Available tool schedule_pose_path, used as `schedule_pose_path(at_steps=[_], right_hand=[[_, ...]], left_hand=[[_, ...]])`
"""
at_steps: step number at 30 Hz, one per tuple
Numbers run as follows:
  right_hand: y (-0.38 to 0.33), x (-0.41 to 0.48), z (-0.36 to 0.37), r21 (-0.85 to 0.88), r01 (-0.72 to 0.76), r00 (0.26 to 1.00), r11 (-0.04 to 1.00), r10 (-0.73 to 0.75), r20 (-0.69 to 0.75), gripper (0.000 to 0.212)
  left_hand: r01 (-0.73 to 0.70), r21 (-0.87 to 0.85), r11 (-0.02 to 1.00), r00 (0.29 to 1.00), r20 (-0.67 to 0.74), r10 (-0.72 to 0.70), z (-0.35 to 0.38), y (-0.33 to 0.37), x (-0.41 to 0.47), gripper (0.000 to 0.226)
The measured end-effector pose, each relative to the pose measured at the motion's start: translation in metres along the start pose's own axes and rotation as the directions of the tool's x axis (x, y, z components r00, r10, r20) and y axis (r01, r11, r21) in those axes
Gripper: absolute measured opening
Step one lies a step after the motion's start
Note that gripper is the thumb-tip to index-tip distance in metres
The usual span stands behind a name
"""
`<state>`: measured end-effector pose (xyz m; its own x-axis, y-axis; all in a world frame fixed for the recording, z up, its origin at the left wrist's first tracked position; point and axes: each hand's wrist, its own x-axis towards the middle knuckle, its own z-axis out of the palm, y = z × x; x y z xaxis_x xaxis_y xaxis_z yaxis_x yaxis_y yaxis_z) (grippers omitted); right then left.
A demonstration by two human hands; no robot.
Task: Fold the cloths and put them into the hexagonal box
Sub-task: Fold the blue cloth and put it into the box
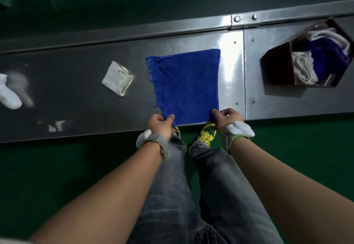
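A blue cloth (pixel 186 86) lies spread flat on the metal table (pixel 76 98), its near edge at the table's front edge. My left hand (pixel 160 124) pinches its near left corner. My right hand (pixel 227 118) pinches its near right corner. A folded white cloth (pixel 117 78) lies to the left of the blue one. The dark hexagonal box (pixel 275 67) stands at the right on the table and holds several folded white and blue cloths.
A white blurred object (pixel 8 94) lies at the table's far left edge. Small white scraps (pixel 56 125) sit near the front left. A raised metal rail (pixel 134 30) runs along the table's back. Below are my legs and the green floor.
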<state>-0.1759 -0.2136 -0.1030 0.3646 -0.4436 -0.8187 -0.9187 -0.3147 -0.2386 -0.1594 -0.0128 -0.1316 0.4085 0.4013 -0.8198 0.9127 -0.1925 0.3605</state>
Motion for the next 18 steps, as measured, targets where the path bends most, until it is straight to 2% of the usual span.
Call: schedule_pose_path(at_steps=[3, 6, 7, 9, 11, 12, 14, 16, 18], right_hand=[[0.006, 0.003, -0.001, 0.066, -0.003, 0.996, 0.998, -0.002, 0.084, 0.040], [0.022, 0.006, -0.004, -0.029, -0.051, 0.988, 0.998, 0.055, 0.142, 0.038], [0.028, 0.005, -0.003, -0.013, -0.097, 0.985, 0.995, 0.098, 0.142, 0.036], [0.039, -0.001, 0.003, 0.147, -0.203, 0.971, 0.968, 0.180, 0.157, 0.029], [0.041, -0.009, 0.012, 0.346, -0.261, 0.964, 0.901, 0.221, 0.149, 0.020], [0.040, -0.011, 0.015, 0.412, -0.258, 0.966, 0.874, 0.225, 0.128, 0.022], [0.037, -0.014, 0.016, 0.452, -0.193, 0.980, 0.871, 0.194, 0.044, 0.033], [0.027, -0.014, 0.010, 0.495, -0.114, 0.990, 0.862, 0.139, -0.014, 0.039], [0.010, -0.007, 0.000, 0.527, -0.051, 0.996, 0.849, 0.082, -0.035, 0.035]], left_hand=[[-0.087, 0.081, 0.993, 0.995, -0.042, 0.090, 0.000, -0.006, 0.000, 0.022], [0.003, 0.158, 0.988, 1.000, 0.001, -0.003, -0.007, -0.014, 0.001, 0.021], [0.055, 0.186, 0.981, 0.998, 0.019, -0.060, -0.011, -0.017, -0.002, 0.021], [0.181, 0.220, 0.959, 0.979, 0.050, -0.196, -0.018, -0.021, -0.008, 0.018], [0.243, 0.194, 0.950, 0.965, 0.053, -0.257, -0.023, -0.019, -0.015, 0.018], [0.229, 0.148, 0.962, 0.971, 0.042, -0.237, -0.024, -0.015, -0.020, 0.017], [0.109, 0.020, 0.994, 0.994, -0.034, -0.109, -0.023, -0.002, -0.027, 0.004], [-0.075, -0.086, 0.993, 0.992, -0.112, 0.065, -0.026, 0.014, -0.032, 0.024], [-0.234, -0.130, 0.963, 0.966, -0.147, 0.215, -0.027, 0.037, -0.031, 0.030]])
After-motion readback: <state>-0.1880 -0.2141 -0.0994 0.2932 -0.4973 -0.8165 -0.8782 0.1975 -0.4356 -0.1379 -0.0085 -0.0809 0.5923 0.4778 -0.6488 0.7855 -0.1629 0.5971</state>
